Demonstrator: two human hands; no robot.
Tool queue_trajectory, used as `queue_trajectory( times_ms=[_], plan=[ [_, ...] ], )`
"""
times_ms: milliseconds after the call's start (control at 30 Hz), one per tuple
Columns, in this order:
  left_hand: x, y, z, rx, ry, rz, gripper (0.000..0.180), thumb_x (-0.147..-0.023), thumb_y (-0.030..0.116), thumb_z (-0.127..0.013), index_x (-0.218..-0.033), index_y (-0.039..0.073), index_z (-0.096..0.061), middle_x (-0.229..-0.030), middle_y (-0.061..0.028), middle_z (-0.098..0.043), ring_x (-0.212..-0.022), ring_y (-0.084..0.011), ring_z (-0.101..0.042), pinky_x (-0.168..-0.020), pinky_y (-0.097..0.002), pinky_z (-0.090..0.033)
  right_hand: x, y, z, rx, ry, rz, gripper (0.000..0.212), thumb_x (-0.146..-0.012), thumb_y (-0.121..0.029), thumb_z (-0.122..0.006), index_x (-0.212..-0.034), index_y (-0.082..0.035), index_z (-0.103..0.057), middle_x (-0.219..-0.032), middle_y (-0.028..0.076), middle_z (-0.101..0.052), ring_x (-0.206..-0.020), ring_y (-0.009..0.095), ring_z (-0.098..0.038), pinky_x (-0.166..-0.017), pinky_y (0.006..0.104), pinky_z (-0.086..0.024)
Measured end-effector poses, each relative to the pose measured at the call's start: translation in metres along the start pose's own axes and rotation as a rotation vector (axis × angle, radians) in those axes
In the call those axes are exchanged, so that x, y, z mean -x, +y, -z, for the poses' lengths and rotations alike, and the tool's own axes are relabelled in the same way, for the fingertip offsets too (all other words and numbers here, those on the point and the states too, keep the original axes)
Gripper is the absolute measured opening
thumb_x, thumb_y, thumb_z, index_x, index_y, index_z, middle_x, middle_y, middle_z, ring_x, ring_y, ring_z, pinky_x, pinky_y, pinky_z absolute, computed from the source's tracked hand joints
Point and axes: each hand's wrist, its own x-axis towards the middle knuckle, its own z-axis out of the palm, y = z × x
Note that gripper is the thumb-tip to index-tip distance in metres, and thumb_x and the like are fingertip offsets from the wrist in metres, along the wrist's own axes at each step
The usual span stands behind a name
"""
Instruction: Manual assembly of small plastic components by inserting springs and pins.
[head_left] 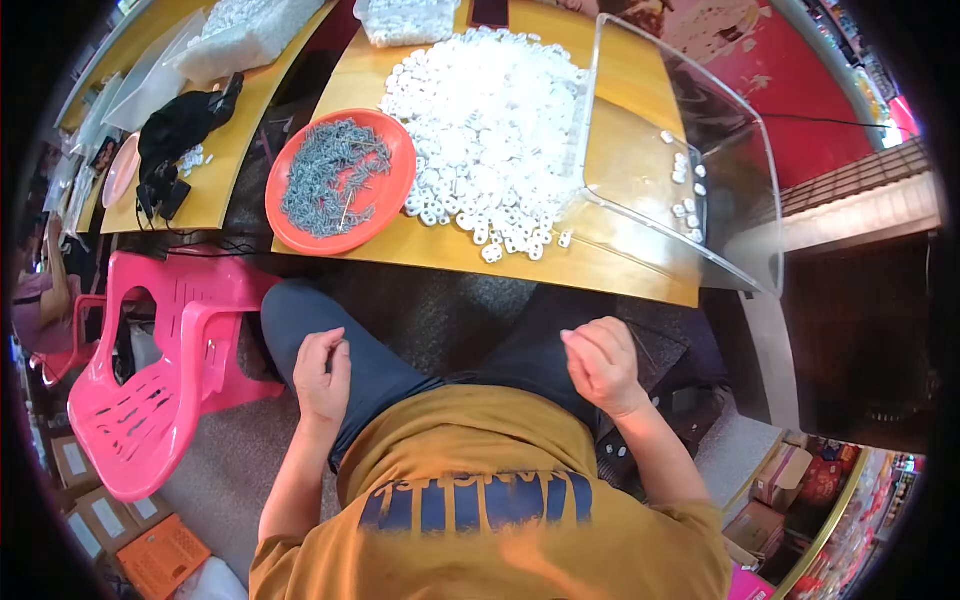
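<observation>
The left hand [322,372] rests over the left thigh with its fingers curled in and the thumb pressed to the forefinger, as if pinching something very small; a thin dark sliver may show at the fingertips, but it is too small to be sure. The right hand [602,364] hovers above the right thigh, fingers loosely bent and close together, and I cannot tell whether it holds anything. Both hands are drawn back to the lap, well apart from the table [620,275], whose near edge runs just beyond the knees.

On the table, close to its near left corner, sits an orange plate [392,172] holding a loose heap of small grey metal pins [330,178], kept together by the plate's raised rim and within easy reach of the left hand. Just beside it, touching the plate's right side, a large pile of small white plastic rings [490,120] spreads over the middle of the table, with a few strays near the front edge. At the right edge lies a clear plastic bin [735,150], tipped on its side with its open mouth toward the pile; only a handful of white pieces lie against its wall.

A pink plastic chair [165,380] stands to the left on the floor.
</observation>
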Motion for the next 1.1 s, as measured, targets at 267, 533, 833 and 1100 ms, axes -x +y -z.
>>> queue_trajectory(
  times_ms=[267, 533, 833, 1100],
  plan=[
    [-0.045, -0.051, 0.001, -0.473, -0.420, -0.419, 0.023, -0.071, 0.013, -0.061, -0.090, 0.001, -0.058, -0.092, -0.0136, -0.057, -0.089, -0.0299, -0.053, -0.081, -0.0393, -0.039, 0.061, 0.074, -0.053, 0.058, -0.460, -0.513, 0.019, -0.077, -0.017, -0.059, -0.090, -0.003, -0.061, -0.098, 0.012, -0.056, -0.091, 0.032, -0.052, -0.082, 0.0401, -0.040],
    [-0.085, -0.055, -0.058, -0.347, -0.529, -0.463, 0.011, -0.075, 0.015, -0.057, -0.075, 0.004, -0.060, -0.079, -0.0108, -0.060, -0.078, -0.0284, -0.056, -0.073, -0.0379, -0.041, 0.083, 0.047, -0.015, 0.207, -0.138, -0.546, 0.016, -0.071, -0.005, -0.060, -0.086, -0.003, -0.060, -0.095, 0.012, -0.056, -0.087, 0.030, -0.053, -0.076, 0.0374, -0.041],
    [-0.083, -0.025, -0.118, -0.267, -0.696, -0.632, 0.014, -0.075, 0.017, -0.057, -0.079, 0.004, -0.062, -0.082, -0.0105, -0.061, -0.079, -0.0283, -0.057, -0.074, -0.0365, -0.043, 0.132, -0.011, 0.026, 0.354, -0.049, -0.706, 0.018, -0.066, -0.004, -0.063, -0.083, -0.004, -0.060, -0.090, 0.010, -0.055, -0.085, 0.027, -0.053, -0.076, 0.0365, -0.040],
    [-0.086, -0.028, -0.099, -0.347, -0.930, -0.654, 0.014, -0.074, 0.017, -0.054, -0.073, 0.003, -0.056, -0.074, -0.0144, -0.056, -0.076, -0.0333, -0.053, -0.071, -0.0420, -0.041, 0.123, 0.035, 0.018, 0.185, -0.170, -0.593, 0.026, -0.063, -0.016, -0.066, -0.085, -0.004, -0.058, -0.098, 0.014, -0.052, -0.094, 0.033, -0.049, -0.080, 0.0437, -0.038]
  ],
)
